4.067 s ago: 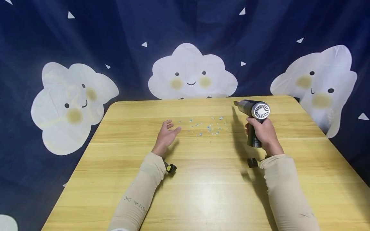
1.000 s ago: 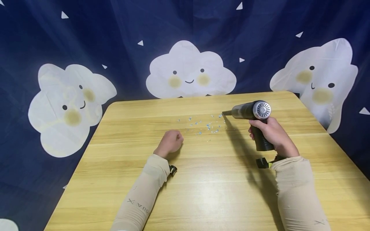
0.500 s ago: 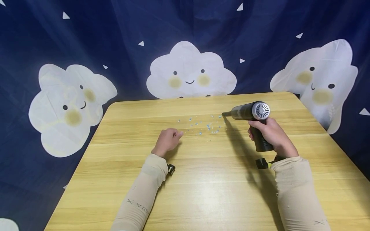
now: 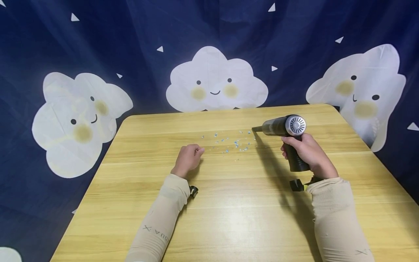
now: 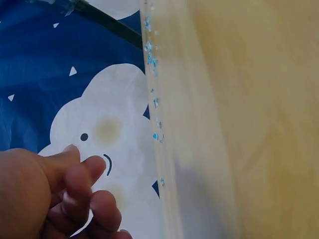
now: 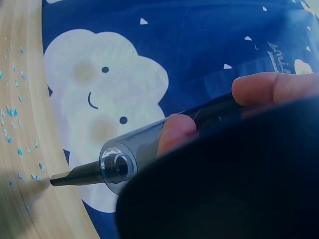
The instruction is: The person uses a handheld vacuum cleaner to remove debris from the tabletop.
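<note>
Yellow wooden table point(image 4: 229, 196) ends at twelve o'clock; my right hand point(image 4: 309, 153) grips a part-hidden black pistol-shaped device point(image 4: 278, 126); left hand point(image 4: 188, 159) half-curled, empty.

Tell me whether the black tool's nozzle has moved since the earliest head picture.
Yes: the nozzle has moved left and away from the table's far edge, toward the blue scraps.

The table point(image 4: 235, 203) was yellow wood with streaky grain, speckled on top with blue and white scraps point(image 4: 236, 144). Above it, the pistol-shaped device point(image 4: 277, 126) showed black, its slotted round cap point(image 4: 296, 125) silver. The sleeves point(image 4: 334, 218) over the table were beige with dark lettering point(image 4: 157, 233). Behind it, the navy curtain point(image 4: 137, 32) bore small white triangles point(image 4: 75, 17) and white clouds point(image 4: 214, 67) with yellow cheeks point(image 4: 198, 93).
</note>
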`<state>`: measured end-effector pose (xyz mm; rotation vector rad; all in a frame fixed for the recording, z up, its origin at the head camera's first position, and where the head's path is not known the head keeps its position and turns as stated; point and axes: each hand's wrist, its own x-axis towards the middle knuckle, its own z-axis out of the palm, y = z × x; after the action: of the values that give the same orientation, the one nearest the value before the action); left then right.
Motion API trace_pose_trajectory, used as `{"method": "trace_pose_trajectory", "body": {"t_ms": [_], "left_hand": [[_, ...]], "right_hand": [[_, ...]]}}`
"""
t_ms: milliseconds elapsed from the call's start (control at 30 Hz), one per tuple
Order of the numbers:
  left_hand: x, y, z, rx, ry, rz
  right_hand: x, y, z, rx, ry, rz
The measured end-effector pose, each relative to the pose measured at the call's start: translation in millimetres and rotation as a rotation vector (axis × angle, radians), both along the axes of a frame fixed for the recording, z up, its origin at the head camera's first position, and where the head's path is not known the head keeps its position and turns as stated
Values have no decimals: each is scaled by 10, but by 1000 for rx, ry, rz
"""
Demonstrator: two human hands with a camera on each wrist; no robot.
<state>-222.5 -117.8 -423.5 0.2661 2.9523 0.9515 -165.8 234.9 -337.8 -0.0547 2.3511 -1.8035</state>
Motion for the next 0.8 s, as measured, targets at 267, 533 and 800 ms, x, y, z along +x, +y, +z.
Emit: {"method": "trace_pose_trajectory", "body": {"t_ms": [267, 533, 800], "left_hand": [[-8, -15, -1, -3, 11, 35], [6, -25, 19, -24, 7, 47], [-1, -22, 4, -12, 12, 46]], "right_hand": [[11, 3, 22, 10, -10, -4], [28, -19, 36, 24, -3, 11], [33, -34, 31, 24, -4, 12]]}}
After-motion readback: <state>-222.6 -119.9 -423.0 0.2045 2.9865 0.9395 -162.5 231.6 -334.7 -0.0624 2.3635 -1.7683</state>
